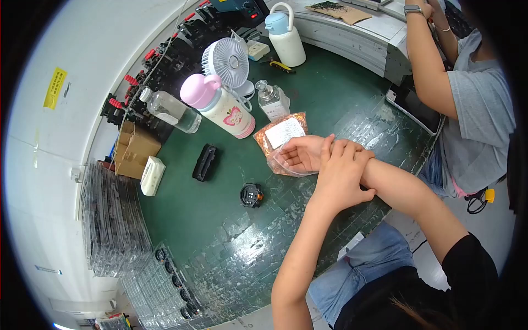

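My left hand (342, 175) lies across my right wrist, its fingers over the top and its thumb on the near side. Palm up, my right hand (301, 154) rests against a clear bag of small copper-coloured parts (265, 142) with a white label. Its fingers curl loosely and nothing shows in the palm. To the left of the hands, a round black watch-like housing (251, 195) with an orange detail lies on the green table (220, 214). Farther left sits a black, narrow, hollow tray-like piece (205, 163).
Behind the bag stand a glass pump bottle (273, 102), a pink-lidded bottle (225, 113), a white fan (226, 61) and a white jug (287, 44). Stacked clear trays (113, 220) line the left edge. Another person (478, 110) works at the right, near a phone-like device (412, 110).
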Tool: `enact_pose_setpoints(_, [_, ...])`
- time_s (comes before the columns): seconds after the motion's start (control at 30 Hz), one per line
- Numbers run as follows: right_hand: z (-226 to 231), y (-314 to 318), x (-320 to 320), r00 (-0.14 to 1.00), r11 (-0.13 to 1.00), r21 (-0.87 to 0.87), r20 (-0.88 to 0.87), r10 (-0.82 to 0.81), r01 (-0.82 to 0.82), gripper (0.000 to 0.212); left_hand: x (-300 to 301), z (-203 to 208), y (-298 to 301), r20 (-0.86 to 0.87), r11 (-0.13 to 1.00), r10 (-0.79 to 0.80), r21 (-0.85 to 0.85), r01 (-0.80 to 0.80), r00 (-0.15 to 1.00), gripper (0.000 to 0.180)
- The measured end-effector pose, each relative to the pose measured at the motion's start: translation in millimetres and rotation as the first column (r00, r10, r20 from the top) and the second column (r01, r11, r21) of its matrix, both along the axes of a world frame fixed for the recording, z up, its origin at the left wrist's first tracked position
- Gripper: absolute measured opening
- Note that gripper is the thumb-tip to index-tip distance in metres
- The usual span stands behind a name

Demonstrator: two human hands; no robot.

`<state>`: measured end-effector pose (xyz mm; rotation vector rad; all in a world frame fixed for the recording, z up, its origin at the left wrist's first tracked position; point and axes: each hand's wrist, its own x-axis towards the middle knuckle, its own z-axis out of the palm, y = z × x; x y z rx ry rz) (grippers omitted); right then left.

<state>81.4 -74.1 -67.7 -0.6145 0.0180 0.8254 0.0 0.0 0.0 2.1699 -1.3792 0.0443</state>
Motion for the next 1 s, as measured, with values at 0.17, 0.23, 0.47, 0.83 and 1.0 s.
enact_pose_setpoints(0.17, [3.1,2.1,-2.4,1.0,0.999,-0.016,-0.007,-0.031,0.031,0.026,4.6,-5.2,2.1,-0.023,0.999,-0.033,-0.038,0.032,0.999,0.05])
enact_pose_setpoints(0.23, [7.6,3.1,-3.7,0.999,0.999,-0.034,-0.011,-0.036,0.036,0.027,5.6,-7.0,2.6,-0.011,0.999,-0.026,-0.04,0.025,1.0,0.049])
enact_pose_setpoints(0.47, [7.3,9.0,-4.2,0.999,0.999,-0.013,0.015,-0.042,0.042,0.026,-7.3,-8.6,2.8,0.238,0.996,0.09,-0.003,-0.092,0.967,0.05])
enact_pose_setpoints(0.83, [11.7,2.4,-11.6,0.994,0.997,-0.039,0.084,-0.069,0.072,0.028,-151.2,128.6,78.8,-0.119,0.899,-0.327,0.266,0.347,0.938,0.049])
enact_pose_setpoints(1.0, [16.0,5.4,-13.7,0.989,0.993,-0.071,0.12,-0.084,0.093,0.025,-136.3,153.5,127.4,0.087,0.823,-0.523,0.311,0.476,0.848,0.042])
